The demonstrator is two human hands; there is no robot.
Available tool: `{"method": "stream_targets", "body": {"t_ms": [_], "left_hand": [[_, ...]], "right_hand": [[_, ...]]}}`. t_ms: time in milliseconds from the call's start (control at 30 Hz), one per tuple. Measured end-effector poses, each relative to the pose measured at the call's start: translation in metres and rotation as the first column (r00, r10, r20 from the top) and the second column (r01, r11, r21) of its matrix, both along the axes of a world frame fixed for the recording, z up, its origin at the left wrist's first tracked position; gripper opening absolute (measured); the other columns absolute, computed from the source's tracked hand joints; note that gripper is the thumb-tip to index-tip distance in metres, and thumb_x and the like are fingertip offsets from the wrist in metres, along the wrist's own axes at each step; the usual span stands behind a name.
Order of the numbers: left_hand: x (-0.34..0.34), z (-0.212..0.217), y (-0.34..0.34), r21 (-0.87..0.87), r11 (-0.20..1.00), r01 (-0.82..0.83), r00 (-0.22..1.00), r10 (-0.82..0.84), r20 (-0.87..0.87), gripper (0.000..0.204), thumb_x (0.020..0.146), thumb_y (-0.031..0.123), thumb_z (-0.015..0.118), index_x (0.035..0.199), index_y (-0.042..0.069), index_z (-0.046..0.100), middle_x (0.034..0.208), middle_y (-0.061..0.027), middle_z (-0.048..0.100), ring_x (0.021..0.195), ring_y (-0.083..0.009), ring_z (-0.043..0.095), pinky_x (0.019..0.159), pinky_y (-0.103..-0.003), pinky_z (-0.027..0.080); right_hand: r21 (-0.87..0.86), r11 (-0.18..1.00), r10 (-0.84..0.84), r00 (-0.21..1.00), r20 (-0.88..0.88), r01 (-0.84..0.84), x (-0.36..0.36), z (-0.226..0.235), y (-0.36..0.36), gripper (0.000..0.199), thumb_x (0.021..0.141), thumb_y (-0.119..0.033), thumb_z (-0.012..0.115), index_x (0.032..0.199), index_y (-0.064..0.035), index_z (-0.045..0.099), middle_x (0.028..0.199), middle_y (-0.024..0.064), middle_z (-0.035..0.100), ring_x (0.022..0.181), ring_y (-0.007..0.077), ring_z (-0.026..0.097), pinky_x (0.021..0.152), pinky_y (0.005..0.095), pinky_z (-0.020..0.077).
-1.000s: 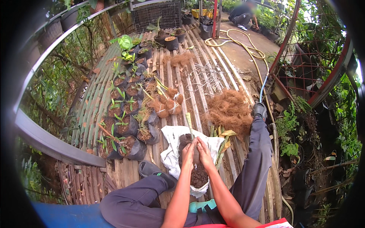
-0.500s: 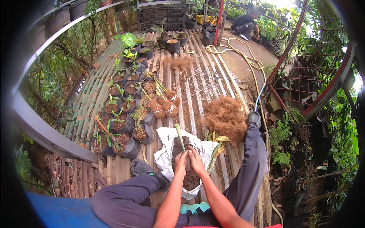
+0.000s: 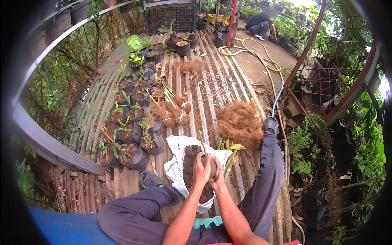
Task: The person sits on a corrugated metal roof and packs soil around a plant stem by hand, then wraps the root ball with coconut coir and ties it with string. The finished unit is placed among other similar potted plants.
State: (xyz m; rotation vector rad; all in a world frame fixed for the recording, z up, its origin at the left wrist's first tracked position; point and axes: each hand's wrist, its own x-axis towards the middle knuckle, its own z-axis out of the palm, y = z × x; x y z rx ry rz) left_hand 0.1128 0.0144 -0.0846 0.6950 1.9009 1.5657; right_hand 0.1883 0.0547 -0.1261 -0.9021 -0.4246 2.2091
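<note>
left hand: we see our left hand (image 3: 202, 169) over the open sack, fingers (image 3: 201, 179) curled around a clump of soil (image 3: 212, 166), pressed up against the other hand.
right hand: our right hand (image 3: 217, 174) clasps the same clump from the right side, fingers clenched on it; both hands touch.
clump of soil: dark lump held between both hands, just above the soil in the sack; a thin green stem (image 3: 202, 143) sticks up from it, tilted slightly left.
sack: white sack (image 3: 176, 165) lies open on the slatted floor (image 3: 204, 98) between our legs, filled with dark soil (image 3: 188, 163).
leaves: a few long yellow-green leaves (image 3: 230, 153) lie just right of the sack, touching its edge.
fibre pile: brown coconut-like fibre pile (image 3: 240, 122) sits beyond the leaves, near our right foot.
potted seedlings: rows of black bags with small green plants (image 3: 126, 126) stand left of the sack, close together.
wrapped root balls: several fibre-wrapped balls (image 3: 173, 114) lie between the bags and the fibre pile.
hose: yellow hose (image 3: 253, 61) runs along the ground at the far right.
other person: someone crouches far off at the top (image 3: 261, 22), well apart from us.
</note>
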Motion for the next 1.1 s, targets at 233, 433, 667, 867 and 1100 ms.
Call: {"method": "stream_targets", "body": {"t_ms": [233,433,667,867,1100], "left_hand": [[0.000,0.007,-0.016,0.201,0.943,0.266,0.658,-0.026,-0.752,0.040,0.082,0.031,0.069,0.112,0.004,0.067,0.125,-0.0168,0.059,0.122,-0.0391,0.051,0.106,-0.050,0.038],[0.011,-0.007,-0.019,0.399,0.907,0.138,0.725,0.182,-0.664,0.024,0.078,0.018,0.066,0.095,0.002,0.071,0.108,-0.0152,0.066,0.105,-0.0339,0.061,0.099,-0.045,0.044],[0.021,-0.016,-0.023,0.445,0.891,0.083,0.700,0.266,-0.663,0.018,0.076,0.013,0.062,0.088,0.003,0.071,0.098,-0.0120,0.068,0.097,-0.0305,0.064,0.095,-0.044,0.046],[0.025,-0.020,-0.026,0.428,0.898,0.104,0.702,0.238,-0.671,0.017,0.076,0.012,0.060,0.085,0.003,0.071,0.097,-0.0112,0.069,0.099,-0.0304,0.064,0.096,-0.044,0.045],[0.013,0.009,-0.008,0.233,0.972,-0.001,0.878,0.113,-0.466,0.056,0.094,0.038,0.052,0.140,0.007,0.046,0.144,-0.0187,0.044,0.137,-0.0320,0.035,0.114,-0.045,0.019]], "right_hand": [[-0.130,0.985,-0.135,0.977,-0.165,0.114,0.001,0.000,-0.005,0.039,0.098,-0.036,0.048,0.127,-0.0111,0.056,0.127,0.0057,0.058,0.120,0.0213,0.053,0.101,0.0377,0.0441],[0.030,0.991,0.128,0.871,-0.474,-0.129,0.000,0.005,-0.005,0.046,0.101,-0.035,0.041,0.132,-0.0018,0.051,0.131,0.0139,0.056,0.123,0.0252,0.050,0.108,0.0349,0.0374],[0.044,0.982,0.176,0.793,-0.583,-0.185,0.003,-0.028,-0.005,0.042,0.101,-0.028,0.041,0.129,0.0023,0.051,0.125,0.0176,0.057,0.116,0.0284,0.055,0.103,0.0368,0.0431],[-0.064,0.986,0.090,0.819,-0.567,-0.153,0.002,-0.038,-0.006,0.038,0.099,-0.022,0.042,0.124,0.0046,0.053,0.116,0.0180,0.061,0.112,0.0312,0.056,0.099,0.0384,0.0461],[0.311,0.950,0.058,0.981,-0.186,0.003,0.007,0.026,0.009,0.038,0.099,-0.021,0.046,0.128,0.0003,0.053,0.130,0.0128,0.057,0.117,0.0240,0.055,0.106,0.0346,0.0423]]}}
